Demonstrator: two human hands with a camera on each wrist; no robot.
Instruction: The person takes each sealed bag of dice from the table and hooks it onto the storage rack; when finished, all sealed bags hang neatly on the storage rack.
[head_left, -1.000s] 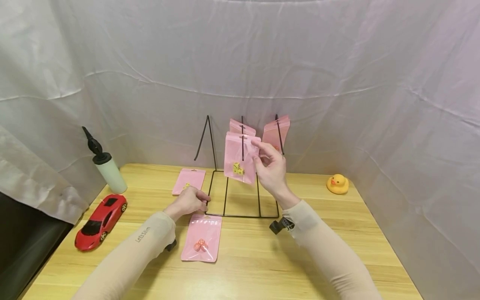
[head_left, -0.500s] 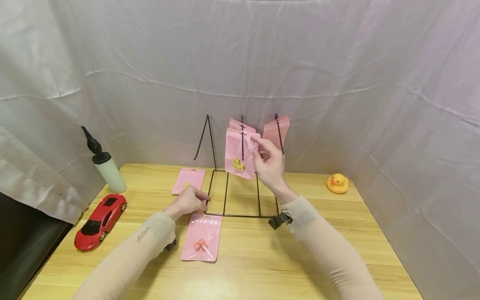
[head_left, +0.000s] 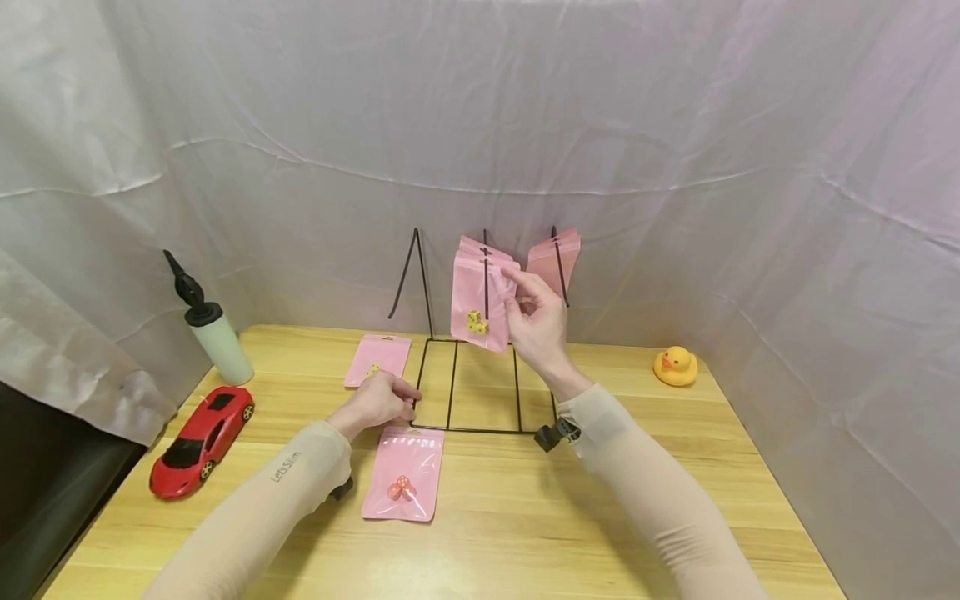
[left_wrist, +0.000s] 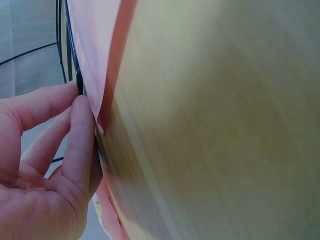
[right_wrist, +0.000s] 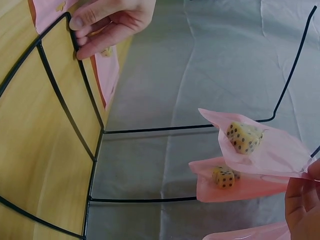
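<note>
Pink bags on and around a black wire rack (head_left: 483, 431), worktop (head_left: 495, 533).
Nearest, a bag of red dice (head_left: 397, 462) flat before the rack; left hand (head_left: 377, 401), fingers pinching the rack's left bar near its front corner; just past that hand, a flat bag of yellow dice (head_left: 386, 352); right hand (head_left: 543, 329), fingers pinching the right edge of a yellow-dice bag (head_left: 472, 287) on the middle hook; another pink bag (head_left: 471, 244) close behind.

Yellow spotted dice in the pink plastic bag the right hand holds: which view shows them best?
The right wrist view: the yellow dice appear large, with distinct black spots. The head view shows them smaller; the left wrist view, not at all.
</note>
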